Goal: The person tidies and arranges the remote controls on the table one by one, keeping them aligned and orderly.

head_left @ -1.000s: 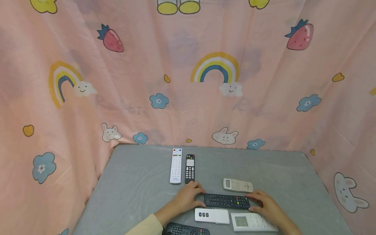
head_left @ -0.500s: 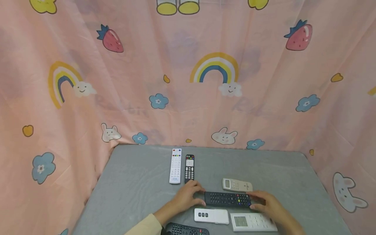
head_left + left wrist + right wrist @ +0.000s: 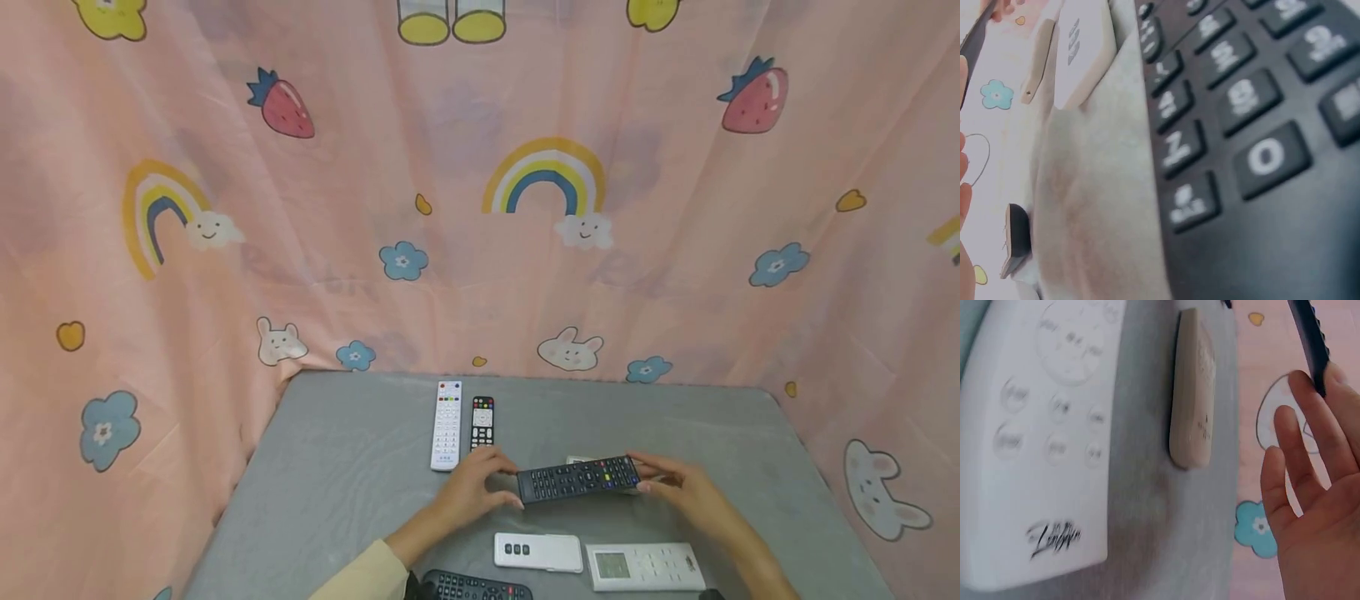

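Note:
A long black remote control (image 3: pixel 577 481) is held level by its two ends, raised off the grey table and tilted up to the right. My left hand (image 3: pixel 472 490) pinches its left end between thumb and fingers. At the other end, my right hand (image 3: pixel 684 493) grips it with thumb and index finger; the right wrist view shows the remaining fingers spread loosely below the black remote's end (image 3: pixel 1311 350). Behind the held remote, a beige air-conditioner remote (image 3: pixel 581 459) is mostly covered in the head view, but shows whole in the right wrist view.
On the grey table (image 3: pixel 337 500) a white three-button remote (image 3: pixel 551 553) and a white air-conditioner remote (image 3: pixel 648 567) lie nearer me. Another black remote (image 3: pixel 476 587) is at the front edge. Farther back lie a long white remote (image 3: pixel 446 427) and a small black remote (image 3: pixel 483 417).
Both hands have lifted the long black remote from the table and moved it away from me, its right end rising higher. It now overlaps the beige remote.

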A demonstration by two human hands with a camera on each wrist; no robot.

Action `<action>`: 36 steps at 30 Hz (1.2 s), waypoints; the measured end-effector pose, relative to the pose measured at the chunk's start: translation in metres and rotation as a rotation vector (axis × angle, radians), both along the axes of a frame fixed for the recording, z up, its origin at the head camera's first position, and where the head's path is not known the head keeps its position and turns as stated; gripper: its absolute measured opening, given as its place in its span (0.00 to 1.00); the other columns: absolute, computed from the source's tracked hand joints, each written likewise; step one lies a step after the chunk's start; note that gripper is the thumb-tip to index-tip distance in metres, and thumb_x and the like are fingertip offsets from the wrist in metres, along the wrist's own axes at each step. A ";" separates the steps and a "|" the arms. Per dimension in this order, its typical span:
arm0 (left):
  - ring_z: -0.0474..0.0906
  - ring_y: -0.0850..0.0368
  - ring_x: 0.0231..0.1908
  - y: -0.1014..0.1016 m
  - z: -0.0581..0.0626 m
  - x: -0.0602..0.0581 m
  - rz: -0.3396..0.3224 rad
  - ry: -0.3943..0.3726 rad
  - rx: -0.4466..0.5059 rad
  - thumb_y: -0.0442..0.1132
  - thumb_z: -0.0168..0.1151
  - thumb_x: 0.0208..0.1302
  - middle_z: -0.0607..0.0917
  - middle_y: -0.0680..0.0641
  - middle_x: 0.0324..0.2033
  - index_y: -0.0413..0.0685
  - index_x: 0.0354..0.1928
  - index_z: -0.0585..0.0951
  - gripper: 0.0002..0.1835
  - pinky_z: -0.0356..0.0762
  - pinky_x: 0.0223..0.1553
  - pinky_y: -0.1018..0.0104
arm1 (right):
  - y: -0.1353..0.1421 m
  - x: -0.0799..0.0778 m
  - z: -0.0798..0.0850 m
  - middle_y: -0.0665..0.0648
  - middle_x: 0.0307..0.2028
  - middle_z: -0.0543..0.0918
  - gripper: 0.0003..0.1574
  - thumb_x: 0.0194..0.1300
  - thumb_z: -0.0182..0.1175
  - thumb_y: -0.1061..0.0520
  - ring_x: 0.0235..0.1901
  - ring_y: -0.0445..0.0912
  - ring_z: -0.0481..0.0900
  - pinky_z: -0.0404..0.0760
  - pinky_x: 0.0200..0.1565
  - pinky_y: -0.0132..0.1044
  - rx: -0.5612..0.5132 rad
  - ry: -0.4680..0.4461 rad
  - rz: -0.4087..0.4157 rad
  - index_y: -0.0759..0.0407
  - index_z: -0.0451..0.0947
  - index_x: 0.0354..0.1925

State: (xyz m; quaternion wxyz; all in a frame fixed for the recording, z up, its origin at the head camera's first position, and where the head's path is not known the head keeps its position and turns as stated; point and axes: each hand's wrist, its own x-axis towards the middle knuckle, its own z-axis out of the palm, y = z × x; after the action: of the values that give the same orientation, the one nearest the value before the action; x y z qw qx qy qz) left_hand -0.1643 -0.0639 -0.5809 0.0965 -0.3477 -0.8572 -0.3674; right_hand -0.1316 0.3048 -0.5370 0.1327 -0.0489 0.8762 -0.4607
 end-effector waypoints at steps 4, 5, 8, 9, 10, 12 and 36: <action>0.76 0.67 0.41 -0.001 -0.003 0.001 0.014 0.014 0.018 0.59 0.75 0.43 0.82 0.59 0.38 0.56 0.42 0.83 0.25 0.77 0.47 0.76 | -0.004 -0.008 -0.005 0.65 0.56 0.83 0.31 0.70 0.60 0.47 0.45 0.36 0.82 0.81 0.43 0.35 0.004 0.125 -0.007 0.54 0.72 0.67; 0.75 0.67 0.41 -0.001 -0.004 0.002 0.018 0.014 0.018 0.59 0.75 0.42 0.82 0.59 0.37 0.56 0.42 0.83 0.25 0.77 0.46 0.77 | -0.006 -0.010 -0.006 0.64 0.55 0.84 0.30 0.70 0.60 0.48 0.45 0.33 0.81 0.81 0.43 0.33 -0.001 0.149 -0.011 0.54 0.72 0.66; 0.74 0.69 0.39 -0.002 -0.009 0.003 0.030 0.013 0.010 0.60 0.75 0.40 0.81 0.60 0.36 0.56 0.40 0.83 0.25 0.76 0.45 0.80 | -0.012 -0.014 -0.010 0.64 0.55 0.84 0.27 0.70 0.60 0.50 0.45 0.28 0.80 0.81 0.44 0.30 -0.023 0.209 -0.016 0.55 0.75 0.64; 0.74 0.69 0.39 -0.002 -0.010 0.003 0.033 0.009 0.010 0.60 0.76 0.40 0.81 0.59 0.35 0.56 0.39 0.83 0.25 0.76 0.45 0.80 | -0.014 -0.016 -0.011 0.64 0.55 0.84 0.26 0.70 0.60 0.50 0.45 0.27 0.80 0.81 0.44 0.30 -0.037 0.223 -0.016 0.56 0.75 0.64; 0.74 0.69 0.38 -0.002 -0.010 0.004 0.035 0.012 0.011 0.60 0.76 0.39 0.81 0.59 0.35 0.56 0.39 0.83 0.25 0.76 0.44 0.80 | -0.016 -0.017 -0.012 0.65 0.55 0.84 0.26 0.70 0.60 0.51 0.45 0.27 0.80 0.81 0.44 0.30 -0.053 0.231 -0.015 0.57 0.76 0.63; 0.74 0.69 0.37 -0.002 -0.011 0.004 0.039 0.019 0.016 0.60 0.76 0.39 0.81 0.59 0.34 0.55 0.38 0.83 0.25 0.75 0.43 0.81 | -0.019 -0.019 -0.014 0.65 0.54 0.84 0.26 0.69 0.61 0.53 0.44 0.28 0.81 0.81 0.44 0.29 -0.074 0.238 -0.019 0.57 0.76 0.63; 0.75 0.69 0.34 0.002 -0.014 0.011 0.019 0.087 0.070 0.50 0.75 0.46 0.81 0.59 0.31 0.55 0.34 0.81 0.16 0.73 0.39 0.85 | -0.050 -0.059 -0.015 0.63 0.45 0.84 0.34 0.65 0.66 0.51 0.39 0.34 0.81 0.82 0.42 0.31 -0.156 0.141 -0.034 0.57 0.72 0.66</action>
State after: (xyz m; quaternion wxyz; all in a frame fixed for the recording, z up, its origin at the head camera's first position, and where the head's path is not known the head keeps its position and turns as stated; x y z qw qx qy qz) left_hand -0.1535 -0.0621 -0.5948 0.1491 -0.3514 -0.8421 -0.3809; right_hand -0.1903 0.2551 -0.5516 0.0589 -0.0765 0.8454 -0.5253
